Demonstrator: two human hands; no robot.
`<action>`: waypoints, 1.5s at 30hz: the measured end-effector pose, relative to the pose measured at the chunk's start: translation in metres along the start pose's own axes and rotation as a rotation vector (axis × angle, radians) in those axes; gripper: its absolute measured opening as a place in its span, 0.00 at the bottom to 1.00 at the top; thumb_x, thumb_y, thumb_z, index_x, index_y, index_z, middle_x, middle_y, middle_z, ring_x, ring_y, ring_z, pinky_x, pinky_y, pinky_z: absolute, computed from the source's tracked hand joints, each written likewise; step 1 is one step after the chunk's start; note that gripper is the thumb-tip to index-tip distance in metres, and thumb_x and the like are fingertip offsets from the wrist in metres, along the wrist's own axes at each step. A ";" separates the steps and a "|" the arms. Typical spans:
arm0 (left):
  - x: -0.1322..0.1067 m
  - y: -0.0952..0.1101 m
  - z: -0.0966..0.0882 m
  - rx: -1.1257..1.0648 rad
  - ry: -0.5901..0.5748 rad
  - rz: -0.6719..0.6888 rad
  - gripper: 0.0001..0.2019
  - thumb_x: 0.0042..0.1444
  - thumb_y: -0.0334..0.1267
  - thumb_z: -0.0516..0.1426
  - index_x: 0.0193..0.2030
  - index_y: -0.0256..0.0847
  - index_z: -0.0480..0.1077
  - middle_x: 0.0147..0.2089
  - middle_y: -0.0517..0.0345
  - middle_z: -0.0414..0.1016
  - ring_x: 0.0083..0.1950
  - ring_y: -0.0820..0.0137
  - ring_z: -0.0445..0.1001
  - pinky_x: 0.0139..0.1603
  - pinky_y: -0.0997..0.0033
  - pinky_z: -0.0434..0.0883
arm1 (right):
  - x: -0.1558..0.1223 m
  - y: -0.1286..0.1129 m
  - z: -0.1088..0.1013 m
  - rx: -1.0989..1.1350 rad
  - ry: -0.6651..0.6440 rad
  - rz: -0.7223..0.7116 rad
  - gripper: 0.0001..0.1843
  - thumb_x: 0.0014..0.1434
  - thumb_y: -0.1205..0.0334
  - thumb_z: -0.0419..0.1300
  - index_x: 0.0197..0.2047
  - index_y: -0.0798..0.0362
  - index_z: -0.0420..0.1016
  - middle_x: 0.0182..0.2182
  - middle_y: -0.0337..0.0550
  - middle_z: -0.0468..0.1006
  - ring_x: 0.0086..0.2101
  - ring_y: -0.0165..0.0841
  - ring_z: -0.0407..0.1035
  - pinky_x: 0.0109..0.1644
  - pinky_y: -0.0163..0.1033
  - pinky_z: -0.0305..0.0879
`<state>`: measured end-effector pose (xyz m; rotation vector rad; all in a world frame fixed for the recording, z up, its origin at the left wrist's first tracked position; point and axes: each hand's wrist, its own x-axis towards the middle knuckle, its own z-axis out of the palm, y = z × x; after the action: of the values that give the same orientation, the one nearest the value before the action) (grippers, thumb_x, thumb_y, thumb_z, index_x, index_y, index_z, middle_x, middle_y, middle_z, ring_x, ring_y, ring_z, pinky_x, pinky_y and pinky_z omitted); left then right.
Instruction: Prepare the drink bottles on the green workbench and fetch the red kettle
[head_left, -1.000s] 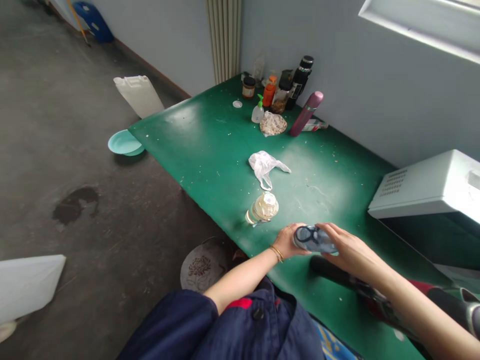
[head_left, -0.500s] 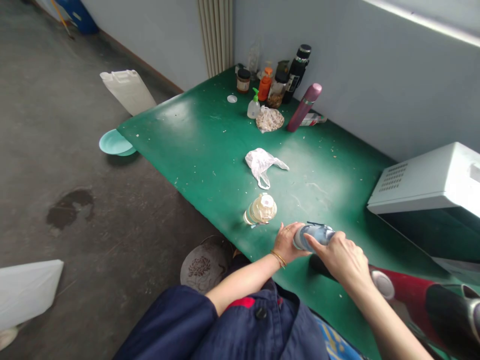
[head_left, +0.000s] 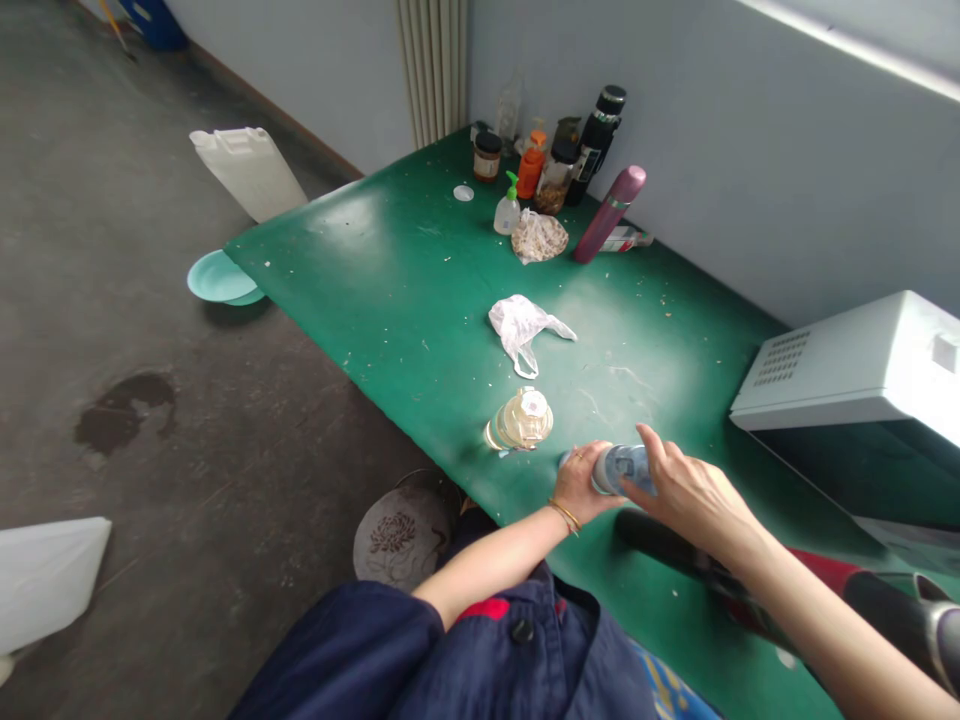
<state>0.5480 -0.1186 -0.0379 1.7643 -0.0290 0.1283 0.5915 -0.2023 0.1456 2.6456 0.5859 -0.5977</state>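
A clear bluish water bottle (head_left: pixel 616 469) is held over the near edge of the green table, tilted so its top points right. My left hand (head_left: pixel 585 488) wraps round its body, with a gold bracelet on the wrist. Around the top end is my right hand (head_left: pixel 690 490), its thumb along the bottle and its index finger lifted; the palm hides the bottle's end. To the left stands a second clear bottle (head_left: pixel 521 420) with a yellowish tint and a white-topped lid, touched by neither hand. Beyond it lies a crumpled white plastic bag (head_left: pixel 523 325).
A pink thermos (head_left: pixel 611 213), a black flask (head_left: pixel 598 145), pump bottles and jars stand at the back of the table (head_left: pixel 360 290). A white microwave (head_left: pixel 847 360) sits at right. Dark red-and-black objects (head_left: pixel 832 570) lie under my right forearm. A stool (head_left: pixel 401 535) is below.
My right hand has shifted on the bottle's top, with its index finger now lifted away. The dark strap seen on top is hidden now. My left hand keeps its hold.
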 end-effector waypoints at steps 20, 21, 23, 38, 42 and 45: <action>0.063 -0.008 0.031 -0.022 0.121 0.054 0.38 0.41 0.46 0.70 0.59 0.42 0.65 0.58 0.45 0.75 0.61 0.52 0.73 0.65 0.43 0.67 | 0.048 0.063 -0.031 0.085 0.010 0.109 0.51 0.61 0.47 0.58 0.73 0.67 0.37 0.54 0.68 0.72 0.52 0.58 0.71 0.51 0.57 0.70; 0.063 -0.007 0.031 -0.025 0.118 0.059 0.37 0.42 0.46 0.70 0.59 0.41 0.65 0.58 0.45 0.75 0.61 0.52 0.73 0.65 0.43 0.67 | 0.048 0.065 -0.033 0.097 -0.002 0.030 0.52 0.57 0.51 0.63 0.74 0.59 0.39 0.60 0.61 0.68 0.56 0.53 0.68 0.55 0.51 0.69; 0.064 -0.006 0.029 -0.027 0.119 0.061 0.37 0.42 0.45 0.69 0.60 0.41 0.64 0.59 0.46 0.74 0.62 0.53 0.72 0.66 0.42 0.66 | 0.048 0.065 -0.036 0.109 -0.020 -0.033 0.52 0.54 0.56 0.66 0.74 0.52 0.42 0.61 0.54 0.69 0.57 0.46 0.68 0.56 0.44 0.69; 0.062 -0.007 0.028 -0.021 0.110 0.021 0.40 0.37 0.41 0.72 0.59 0.41 0.64 0.58 0.46 0.75 0.61 0.51 0.73 0.65 0.44 0.68 | 0.052 0.048 -0.009 0.057 -0.021 0.147 0.39 0.70 0.44 0.47 0.69 0.71 0.52 0.35 0.61 0.79 0.37 0.55 0.76 0.39 0.55 0.72; 0.060 -0.003 0.027 -0.020 0.118 0.030 0.39 0.38 0.43 0.72 0.58 0.41 0.65 0.58 0.48 0.75 0.61 0.53 0.72 0.66 0.46 0.67 | 0.044 0.058 -0.002 0.102 0.163 -0.015 0.58 0.55 0.46 0.65 0.75 0.53 0.34 0.62 0.61 0.64 0.51 0.54 0.71 0.42 0.49 0.74; 0.058 0.001 0.026 -0.012 0.130 0.025 0.38 0.39 0.41 0.72 0.58 0.41 0.65 0.58 0.49 0.75 0.61 0.55 0.73 0.66 0.47 0.68 | 0.044 0.055 0.005 0.155 0.205 -0.075 0.49 0.56 0.53 0.62 0.74 0.55 0.42 0.59 0.57 0.67 0.51 0.49 0.71 0.47 0.46 0.73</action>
<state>0.6076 -0.1412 -0.0364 1.7410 0.0424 0.2596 0.6521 -0.2372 0.1341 2.8643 0.7271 -0.4102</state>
